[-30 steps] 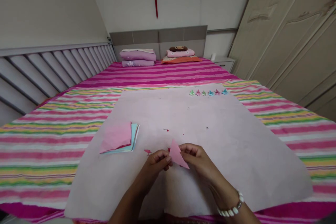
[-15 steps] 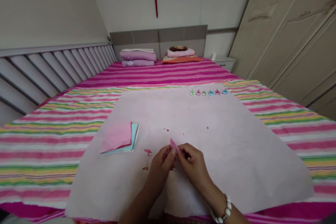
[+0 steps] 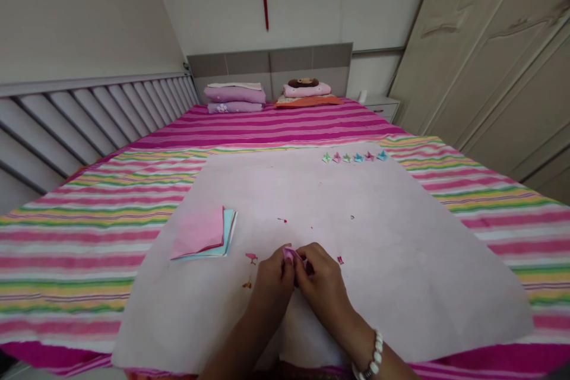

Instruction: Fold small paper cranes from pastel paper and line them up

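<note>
A small folded piece of pink paper (image 3: 290, 253) is pinched between both hands above the pale sheet (image 3: 401, 273). My left hand (image 3: 272, 276) grips its left side, thumb pressed on the paper. From the right, my right hand (image 3: 323, 276) holds the other side with closed fingers; a white bead bracelet is on that wrist. The fingers hide part of the folds. Left of the hands lies a stack of pink and light-blue paper squares (image 3: 200, 231). Several small folded paper cranes (image 3: 347, 158) stand in a row at the sheet's far right.
The sheet's markings include a pink bird shape (image 3: 251, 257) and a small red mark (image 3: 341, 260) by the right hand. Striped bedding (image 3: 481, 208) surrounds the sheet. Folded quilts (image 3: 234, 98) lie by the headboard (image 3: 236, 65); a bed rail (image 3: 102, 107) runs along the left.
The pink paper has gone from a pointed, upright shape to a lower, more opened one. Both hands have come closer around it, and a red mark beside the right hand is now uncovered.
</note>
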Motion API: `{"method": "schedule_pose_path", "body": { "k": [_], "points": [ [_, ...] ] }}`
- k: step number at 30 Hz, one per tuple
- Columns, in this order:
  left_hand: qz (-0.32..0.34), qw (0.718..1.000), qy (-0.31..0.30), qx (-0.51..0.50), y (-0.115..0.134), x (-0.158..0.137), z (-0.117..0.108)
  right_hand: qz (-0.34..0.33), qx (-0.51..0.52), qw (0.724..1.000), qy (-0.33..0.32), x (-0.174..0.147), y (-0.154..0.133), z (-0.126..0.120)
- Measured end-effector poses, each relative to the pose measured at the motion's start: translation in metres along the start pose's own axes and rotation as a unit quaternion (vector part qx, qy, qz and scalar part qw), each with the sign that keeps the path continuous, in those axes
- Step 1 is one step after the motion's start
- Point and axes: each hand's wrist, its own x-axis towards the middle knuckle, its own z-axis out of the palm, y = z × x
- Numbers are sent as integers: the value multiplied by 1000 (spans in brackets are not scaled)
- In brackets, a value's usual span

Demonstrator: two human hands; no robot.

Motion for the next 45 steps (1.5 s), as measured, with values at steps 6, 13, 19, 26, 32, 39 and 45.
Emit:
{"method": "schedule_pose_path", "body": {
  "k": [6,13,19,26,32,39,45],
  "points": [
    [22,999,4,41,0,0,-2,-19,-12,1000,-11,2,2,0],
    [3,1000,13,3,-3,1,-2,-24,26,999,24,2,-1,2],
    [1,1000,-14,16,-6,3,-2,-15,87,996,24,5,-1,-2],
    [-77,993,-29,-91,0,5,-9,126,218,968,17,10,11,-1],
    [-127,965,-69,-218,3,6,-20,177,296,939,-6,15,16,-5],
    [-177,934,-69,-301,0,6,-25,163,339,927,-8,17,11,-12],
    [-128,938,-121,-298,2,4,-24,182,350,918,-34,19,7,-20]
  ]
}}
